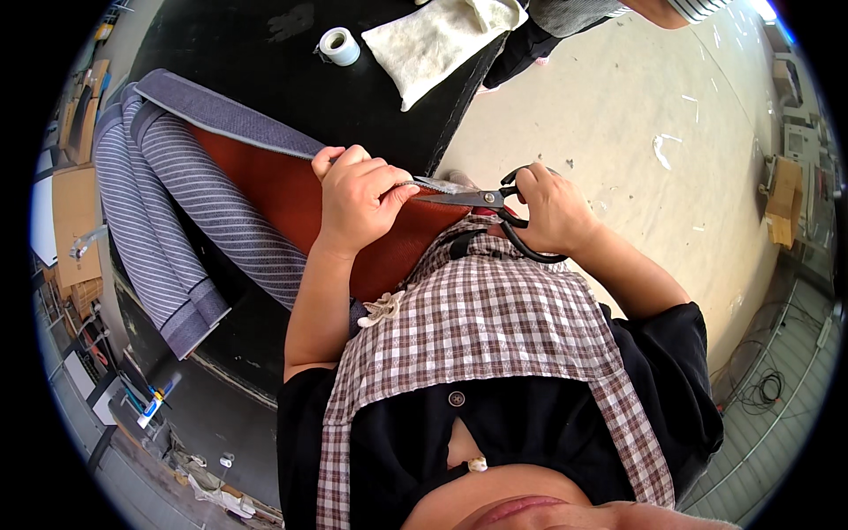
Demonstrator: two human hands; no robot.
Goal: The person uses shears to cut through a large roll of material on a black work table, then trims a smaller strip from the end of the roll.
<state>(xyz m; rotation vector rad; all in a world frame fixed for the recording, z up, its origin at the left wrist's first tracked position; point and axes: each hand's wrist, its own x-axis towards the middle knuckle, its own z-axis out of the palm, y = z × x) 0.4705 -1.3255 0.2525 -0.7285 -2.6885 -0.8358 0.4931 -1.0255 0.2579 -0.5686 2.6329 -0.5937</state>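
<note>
Black scissors [495,205], two hands [358,199].

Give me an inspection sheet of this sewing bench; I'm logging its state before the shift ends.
Surface: black worktable, mostly bare at its far end.
Job's things: black-handled scissors, blades at the zipper edge of the rust-brown fabric; grey striped fabric beside it.
Clutter: white tape roll, off-white cushion.
Grips: left hand pinches the zipper edge; right hand holds the scissors.
Cables: black coil on the floor.
Surroundings: concrete floor, another person's sleeve, cardboard boxes.
</note>
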